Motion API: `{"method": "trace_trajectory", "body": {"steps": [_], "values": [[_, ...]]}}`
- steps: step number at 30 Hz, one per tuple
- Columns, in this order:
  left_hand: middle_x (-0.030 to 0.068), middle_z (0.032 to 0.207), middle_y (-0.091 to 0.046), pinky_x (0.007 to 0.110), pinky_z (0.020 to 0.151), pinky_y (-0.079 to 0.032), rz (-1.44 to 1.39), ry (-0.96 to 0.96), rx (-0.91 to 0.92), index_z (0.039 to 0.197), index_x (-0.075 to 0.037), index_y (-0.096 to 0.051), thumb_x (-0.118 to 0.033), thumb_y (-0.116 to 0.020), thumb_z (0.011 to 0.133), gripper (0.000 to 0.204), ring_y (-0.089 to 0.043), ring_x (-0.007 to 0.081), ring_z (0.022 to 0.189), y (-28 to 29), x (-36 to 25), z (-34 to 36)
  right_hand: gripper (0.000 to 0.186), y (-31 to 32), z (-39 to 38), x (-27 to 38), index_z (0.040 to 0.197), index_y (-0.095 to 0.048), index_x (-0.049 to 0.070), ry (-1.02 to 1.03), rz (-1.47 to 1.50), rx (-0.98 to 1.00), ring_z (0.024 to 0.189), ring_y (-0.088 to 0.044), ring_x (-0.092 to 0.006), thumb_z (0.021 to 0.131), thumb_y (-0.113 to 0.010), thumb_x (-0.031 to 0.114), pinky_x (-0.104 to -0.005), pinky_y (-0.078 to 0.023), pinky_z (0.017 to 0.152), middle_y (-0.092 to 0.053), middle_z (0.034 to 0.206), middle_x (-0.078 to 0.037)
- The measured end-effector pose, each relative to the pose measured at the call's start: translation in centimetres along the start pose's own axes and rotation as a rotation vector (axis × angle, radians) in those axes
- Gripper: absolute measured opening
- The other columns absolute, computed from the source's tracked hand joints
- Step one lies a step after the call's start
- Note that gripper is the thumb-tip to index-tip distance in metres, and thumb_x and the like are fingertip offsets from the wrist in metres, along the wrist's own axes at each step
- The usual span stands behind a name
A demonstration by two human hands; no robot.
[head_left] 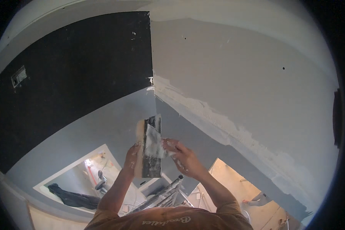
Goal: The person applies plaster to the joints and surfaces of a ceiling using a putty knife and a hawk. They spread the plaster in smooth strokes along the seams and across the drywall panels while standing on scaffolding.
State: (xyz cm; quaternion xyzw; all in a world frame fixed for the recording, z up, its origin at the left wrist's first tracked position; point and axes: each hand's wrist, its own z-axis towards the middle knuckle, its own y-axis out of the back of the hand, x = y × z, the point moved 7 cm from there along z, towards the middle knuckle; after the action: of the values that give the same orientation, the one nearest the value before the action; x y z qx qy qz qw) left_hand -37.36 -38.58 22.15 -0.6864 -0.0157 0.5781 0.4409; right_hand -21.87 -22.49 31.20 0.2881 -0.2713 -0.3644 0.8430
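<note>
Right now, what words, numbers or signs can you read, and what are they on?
Shirt: one pale word, upside down here; I won't copy it.
Scraper and wide blade: nothing I can read.
Black wall and pale wall: no writing I can make out.

The lettering [166, 221] in view stands at six o'clock, across the chest of the brown shirt [168, 213] worn by the person. It is a single line of pale, script-like letters, a little lighter than the cloth. Seen from above, it appears upside down. Its larger, bolder end lies on the five o'clock side; the smaller letters trail toward seven o'clock, where the line grows fainter against the fabric.
</note>
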Motion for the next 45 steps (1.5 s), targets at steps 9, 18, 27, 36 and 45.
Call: {"method": "trace_trajectory", "body": {"steps": [9,18,27,36,45], "values": [[0.011,0.101,-0.07,0.04,0.078,-0.06,-0.115,-0.073,0.035,0.12,-0.003,-0.062,-0.033,-0.06,0.096,0.038,-0.071,0.0236,0.087,1.1,-5.6,-2.9,0.057,-4.7,-4.7,-4.0,0.145,-0.043,0.011,-0.269,-0.161,0.173,0.121,-0.056,-0.037,0.09,-0.056,0.0,-0.0425,-0.054,0.096,-0.045,0.143,-0.016],[0.0093,0.131,-0.053,0.038,0.098,-0.048,0.18,-0.59,-0.215,0.146,-0.007,-0.038,-0.022,-0.057,0.099,0.053,-0.055,0.0214,0.116,5.0,-7.6,-2.0,0.025,-2.6,-8.8,-2.4,0.12,-0.056,0.0,-0.815,1.562,-0.498,0.073,-0.056,-0.0145,0.096,-0.056,0.007,-0.0258,-0.046,0.061,-0.062,0.091,-0.011],[0.0098,0.132,-0.049,0.033,0.103,-0.039,0.3,-0.572,-0.274,0.147,-0.005,-0.035,-0.023,-0.053,0.101,0.052,-0.046,0.0181,0.121,2.6,-6.4,-0.6,0.031,-3.9,-7.2,-0.4,0.122,-0.053,-0.001,-0.841,1.67,-0.376,0.06,-0.054,-0.0149,0.095,-0.058,0.011,-0.0253,-0.043,0.052,-0.061,0.083,-0.012],[0.0079,0.123,-0.052,0.03,0.096,-0.041,0.348,-0.524,-0.251,0.142,-0.003,-0.039,-0.027,-0.051,0.103,0.048,-0.05,0.0146,0.11,0.8,-5.1,-2.7,0.025,-5.0,-6.1,-1.1,0.117,-0.056,-0.002,-0.86,1.696,-0.31,0.058,-0.052,-0.0136,0.095,-0.058,0.011,-0.0246,-0.039,0.049,-0.061,0.081,-0.012],[0.0067,0.125,-0.054,0.031,0.093,-0.047,0.228,-0.306,-0.196,0.143,-0.005,-0.041,-0.023,-0.057,0.1,0.049,-0.055,0.0158,0.111,2.7,-3.5,-2.4,0.038,-4.1,-5.2,-2.9,0.122,-0.051,-0.006,-0.852,1.702,-0.221,0.057,-0.05,-0.0133,0.091,-0.063,0.012,-0.0231,-0.036,0.041,-0.057,0.078,-0.013]]}}
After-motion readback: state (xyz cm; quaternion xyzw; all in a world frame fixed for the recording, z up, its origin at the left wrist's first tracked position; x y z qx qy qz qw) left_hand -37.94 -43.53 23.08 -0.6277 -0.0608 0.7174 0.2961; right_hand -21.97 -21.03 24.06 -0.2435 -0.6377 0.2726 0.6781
